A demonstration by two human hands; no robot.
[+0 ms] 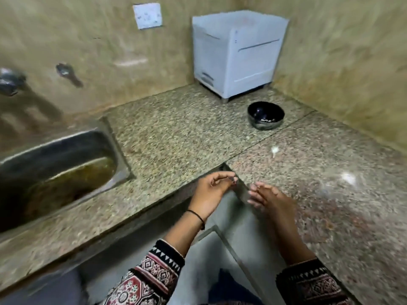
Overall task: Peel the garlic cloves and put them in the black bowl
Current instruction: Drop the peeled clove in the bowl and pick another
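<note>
The black bowl (265, 115) stands on the speckled granite counter (180, 139) near the back corner, with something pale inside it. A white garlic piece (274, 150) lies alone on the counter in front of the bowl. My left hand (211, 190) hovers at the counter's inner corner, fingers loosely curled, thumb and forefinger close together; I cannot make out anything between them. My right hand (267, 198) is beside it, fingers relaxed and spread, holding nothing. The picture is blurred.
A steel sink (55, 170) is set into the counter at left, with taps (8, 84) on the wall above. A white box-shaped appliance (236, 53) stands in the back corner behind the bowl. The counter is L-shaped around me.
</note>
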